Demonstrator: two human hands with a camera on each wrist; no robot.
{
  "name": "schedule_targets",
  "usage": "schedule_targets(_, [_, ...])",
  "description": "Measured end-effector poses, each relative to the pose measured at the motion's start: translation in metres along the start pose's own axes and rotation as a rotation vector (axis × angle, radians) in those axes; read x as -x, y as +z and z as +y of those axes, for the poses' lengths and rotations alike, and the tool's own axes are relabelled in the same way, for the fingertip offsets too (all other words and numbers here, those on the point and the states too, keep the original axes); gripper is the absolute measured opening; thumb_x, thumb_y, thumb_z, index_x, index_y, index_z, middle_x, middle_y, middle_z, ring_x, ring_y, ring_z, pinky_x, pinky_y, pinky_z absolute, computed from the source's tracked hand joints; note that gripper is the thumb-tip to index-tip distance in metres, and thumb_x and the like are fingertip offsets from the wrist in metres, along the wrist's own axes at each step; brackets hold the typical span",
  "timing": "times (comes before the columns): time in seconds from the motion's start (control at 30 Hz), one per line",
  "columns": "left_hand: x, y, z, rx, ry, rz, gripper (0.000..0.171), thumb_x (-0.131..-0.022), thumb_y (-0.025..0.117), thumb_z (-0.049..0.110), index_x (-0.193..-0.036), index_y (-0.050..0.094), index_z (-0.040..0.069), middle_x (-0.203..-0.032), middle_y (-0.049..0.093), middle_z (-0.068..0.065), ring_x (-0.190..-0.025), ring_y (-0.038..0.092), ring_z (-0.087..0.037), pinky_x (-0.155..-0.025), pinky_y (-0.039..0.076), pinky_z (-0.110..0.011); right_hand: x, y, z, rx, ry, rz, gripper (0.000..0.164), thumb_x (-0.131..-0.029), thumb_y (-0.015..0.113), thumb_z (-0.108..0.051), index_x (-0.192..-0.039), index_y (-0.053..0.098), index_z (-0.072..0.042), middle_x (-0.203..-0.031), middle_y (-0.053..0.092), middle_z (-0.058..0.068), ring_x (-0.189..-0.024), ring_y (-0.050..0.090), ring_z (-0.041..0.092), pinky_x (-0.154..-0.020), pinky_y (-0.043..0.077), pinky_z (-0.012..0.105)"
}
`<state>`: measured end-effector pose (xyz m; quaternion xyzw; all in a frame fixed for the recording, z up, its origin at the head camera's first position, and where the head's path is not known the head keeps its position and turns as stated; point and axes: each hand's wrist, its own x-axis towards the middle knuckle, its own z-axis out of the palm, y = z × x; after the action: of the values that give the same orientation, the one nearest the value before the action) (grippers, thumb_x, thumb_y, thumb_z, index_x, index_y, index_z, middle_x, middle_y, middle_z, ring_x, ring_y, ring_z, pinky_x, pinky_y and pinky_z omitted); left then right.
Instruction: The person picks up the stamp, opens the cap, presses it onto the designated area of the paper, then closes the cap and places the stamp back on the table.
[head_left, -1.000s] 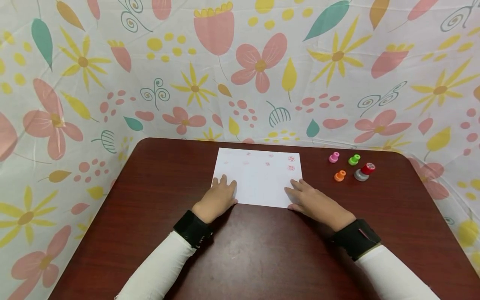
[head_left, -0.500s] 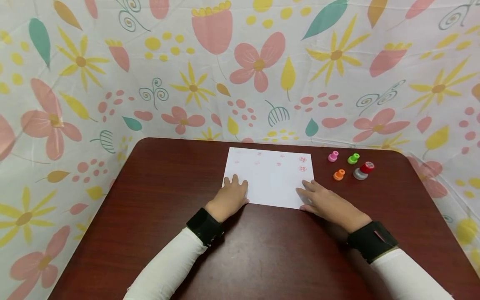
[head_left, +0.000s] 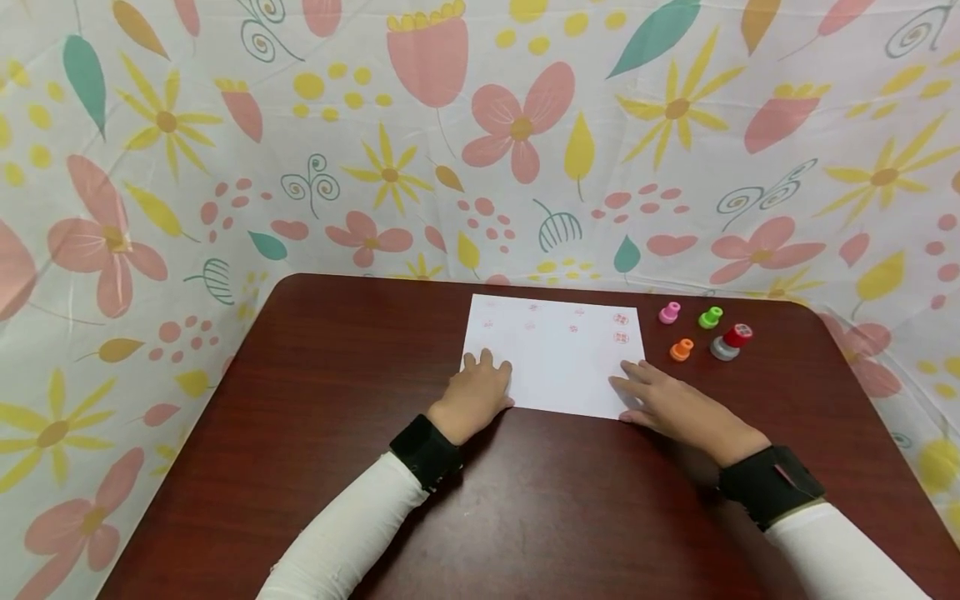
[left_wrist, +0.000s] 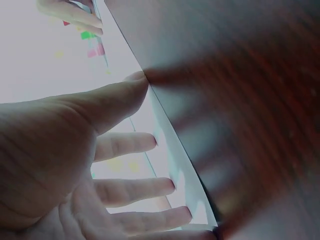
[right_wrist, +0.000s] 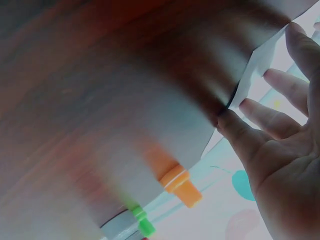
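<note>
A white sheet of paper lies on the dark brown table, with faint red stamp prints along its far part and two bolder round ones at its far right. My left hand rests on the sheet's near left corner, fingers spread and thumb at the near edge. On the opposite side my right hand touches the near right corner, its fingers extended over the paper. In the left wrist view the left thumb meets the paper's edge. The right wrist view has the right fingertips along the sheet's side.
Right of the paper stand a pink stamp, a green stamp, an orange stamp and a larger red-and-grey stamp. A flower-patterned cloth hangs behind the table.
Both hands have moved to the right together, sliding the paper along the table toward the stamps. The stamps have stayed where they were.
</note>
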<state>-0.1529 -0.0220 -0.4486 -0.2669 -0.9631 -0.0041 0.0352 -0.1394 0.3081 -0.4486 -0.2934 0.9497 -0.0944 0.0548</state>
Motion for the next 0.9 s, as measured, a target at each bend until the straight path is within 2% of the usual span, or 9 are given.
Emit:
schedule_targets(0.23, [-0.001,-0.002,0.004,-0.018,-0.015,0.010,0.040,-0.090,0.081,0.044,-0.104,0.067,0.009,-0.098,0.062,-0.014,-0.082,0.062,-0.030,-0.046,0.054,-0.033,0.004,0.001,0.005,0.006,-0.007,0.013,0.065,-0.088,0.082,-0.032,-0.144,0.060,-0.008,-0.147,0.057,0.023,-0.133,0.057,0.046,-0.095,0.057,0.054])
schedule_targets(0.5, [-0.002,-0.002,0.006,0.068,-0.061,-0.063,0.040,-0.091,0.079,0.044,-0.107,0.065,0.009,-0.104,0.060,-0.016,-0.094,0.062,-0.036,-0.065,0.062,-0.055,0.007,0.001,0.005,0.024,-0.007,0.039,0.067,-0.085,0.085,-0.030,-0.143,0.061,-0.007,-0.144,0.060,0.023,-0.132,0.058,0.044,-0.096,0.056,0.053])
schedule_targets(0.67, [-0.002,0.000,0.005,0.065,-0.057,-0.040,0.041,-0.092,0.078,0.044,-0.108,0.065,0.009,-0.107,0.060,-0.016,-0.097,0.062,-0.037,-0.070,0.061,-0.057,0.010,-0.002,0.005,0.017,0.022,0.054,0.066,-0.087,0.084,-0.031,-0.144,0.060,-0.007,-0.144,0.059,0.025,-0.131,0.058,0.045,-0.097,0.055,0.055])
schedule_targets(0.77, [-0.001,0.001,0.005,0.058,-0.040,-0.016,0.043,-0.093,0.077,0.045,-0.109,0.065,0.008,-0.108,0.060,-0.016,-0.097,0.061,-0.036,-0.070,0.061,-0.056,0.010,-0.007,0.006,0.019,0.043,0.094,0.065,-0.087,0.083,-0.030,-0.143,0.060,-0.007,-0.143,0.059,0.026,-0.130,0.059,0.045,-0.097,0.055,0.056])
schedule_targets(0.9, [-0.001,0.004,0.004,0.051,-0.033,0.013,0.045,-0.093,0.076,0.046,-0.110,0.065,0.006,-0.107,0.059,-0.017,-0.096,0.061,-0.036,-0.070,0.061,-0.057,0.010,-0.018,0.011,0.064,0.060,0.197,0.065,-0.085,0.086,-0.027,-0.140,0.062,-0.004,-0.141,0.060,0.027,-0.126,0.061,0.044,-0.096,0.055,0.057])
